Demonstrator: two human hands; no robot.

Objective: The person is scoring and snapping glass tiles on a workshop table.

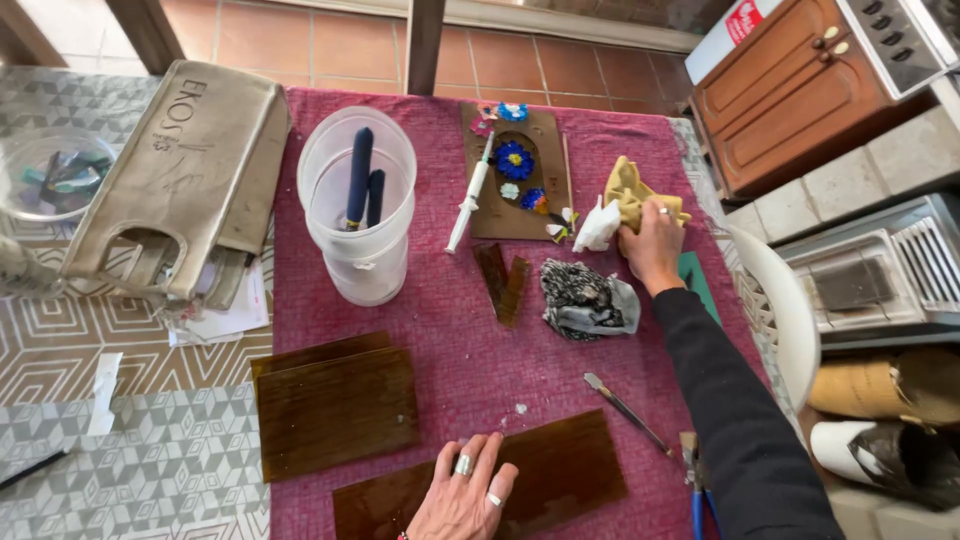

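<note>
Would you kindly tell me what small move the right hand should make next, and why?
Probably bring the yellow cloth down to the brown glass sheet. The right hand already grips the cloth at the far side of the red mat, while the left hand lies flat on the sheet, steadying it.

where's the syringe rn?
In the head view the white syringe lies upper centre on the magenta cloth, slanted along the left edge of the cardboard piece with the glass flowers, just right of the translucent plastic tub.
</note>
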